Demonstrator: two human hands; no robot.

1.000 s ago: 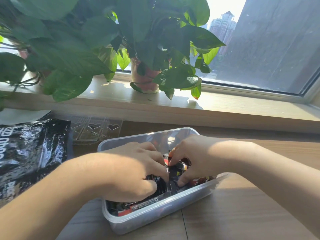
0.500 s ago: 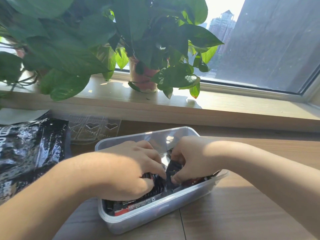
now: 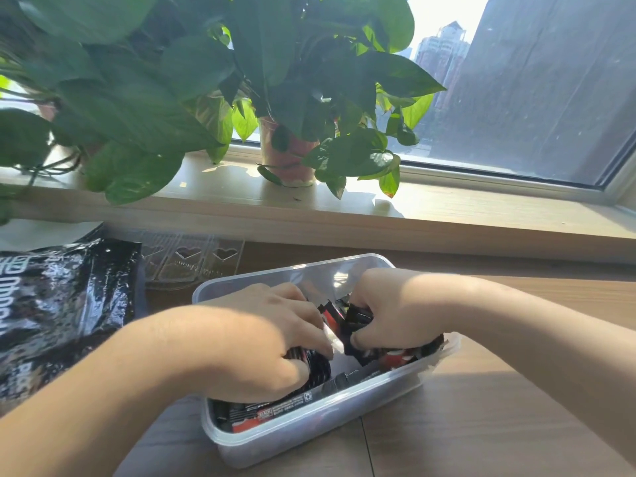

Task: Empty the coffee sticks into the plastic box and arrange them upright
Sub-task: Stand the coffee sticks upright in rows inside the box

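We look down on a clear plastic box (image 3: 309,433) that sits on the wooden tabletop (image 3: 499,425), its long side running from near left to far right. Both of our hands are inside it. The left grip (image 3: 261,342) is curled over a bundle of black coffee sticks (image 3: 272,413) in the near half of the box, with the fingers bent round them. The right grip (image 3: 395,311) comes in from the right over the far half, fingers bent down and thumb pinching black and red sticks against them. The two grips sit just beside each other, with a few stick ends poking up between them. More sticks lie flat along the near wall of the box, print showing. We cannot tell whether any stand upright under the hands. To the left, a crumpled black bag (image 3: 65,304) lies on the tabletop. A clear plastic piece with heart shapes (image 3: 192,261) rests beyond the box, near the bag. A potted plant (image 3: 289,160) stands on the sunlit windowsill (image 3: 464,208) behind.
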